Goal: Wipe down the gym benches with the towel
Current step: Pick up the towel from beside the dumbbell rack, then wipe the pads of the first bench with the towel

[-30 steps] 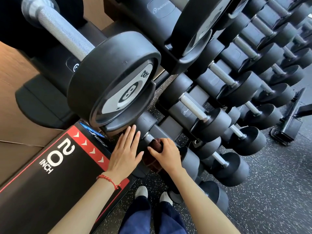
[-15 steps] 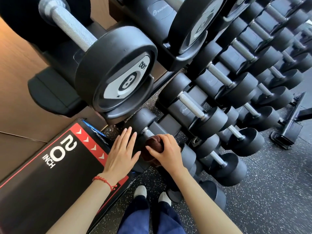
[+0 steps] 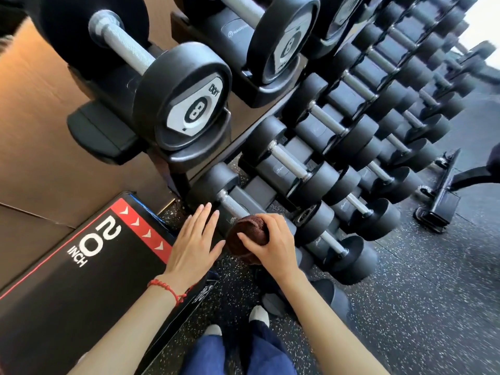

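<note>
Dominating upper frame: dumbbell rack (image 3: 284,85), three tiers, too many dumbbells to count. Lower left, one black plyo box (image 3: 67,280) marked 20 INCH. Centre frame, one brown towel (image 3: 247,235), bunched over a dumbbell end, clutched by right hand (image 3: 273,243). Soft, light, best gripped as a wad. Left hand (image 3: 193,244) flat, fingers spread, empty.
</note>
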Demonstrator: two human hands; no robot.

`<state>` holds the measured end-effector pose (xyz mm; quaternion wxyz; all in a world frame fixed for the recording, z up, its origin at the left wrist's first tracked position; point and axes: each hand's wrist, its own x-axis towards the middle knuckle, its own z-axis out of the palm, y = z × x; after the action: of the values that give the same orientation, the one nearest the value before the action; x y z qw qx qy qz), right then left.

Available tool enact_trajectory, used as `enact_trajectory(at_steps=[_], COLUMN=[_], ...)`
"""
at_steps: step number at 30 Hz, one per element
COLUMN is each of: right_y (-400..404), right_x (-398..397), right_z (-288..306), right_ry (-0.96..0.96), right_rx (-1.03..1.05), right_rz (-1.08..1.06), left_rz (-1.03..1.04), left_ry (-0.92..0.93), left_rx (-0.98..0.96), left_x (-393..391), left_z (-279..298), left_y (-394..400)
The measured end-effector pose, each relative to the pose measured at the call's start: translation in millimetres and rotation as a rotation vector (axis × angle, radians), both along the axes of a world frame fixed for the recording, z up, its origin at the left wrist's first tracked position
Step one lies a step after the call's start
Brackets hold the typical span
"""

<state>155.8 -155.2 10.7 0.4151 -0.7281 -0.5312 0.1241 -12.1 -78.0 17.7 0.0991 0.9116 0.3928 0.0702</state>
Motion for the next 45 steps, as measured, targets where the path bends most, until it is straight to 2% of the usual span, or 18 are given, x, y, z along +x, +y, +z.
enact_trajectory(at_steps=[11, 15, 24, 45], right_y=[-85, -121, -212, -484], right_x=[-48, -83, -145, -232], right_z=[-6, -12, -22, -54], right_ry=[-0.073, -0.065, -0.019, 0.053], right_rx=[0.047, 0.022, -0.004, -0.129], right_rz=[-0.254, -0.369, -0.551, -0.76], left_rz=[-0.293, -0.411, -0.584, -0.704], left_ry=[-0.021, 0.003, 0.03, 0.087], left_rx=[0.002, 0.037, -0.016, -0.087], left_x=[-30, -53, -77, -142], left_z=[-1, -2, -6, -44], left_y=[-38, -57, -123, -372])
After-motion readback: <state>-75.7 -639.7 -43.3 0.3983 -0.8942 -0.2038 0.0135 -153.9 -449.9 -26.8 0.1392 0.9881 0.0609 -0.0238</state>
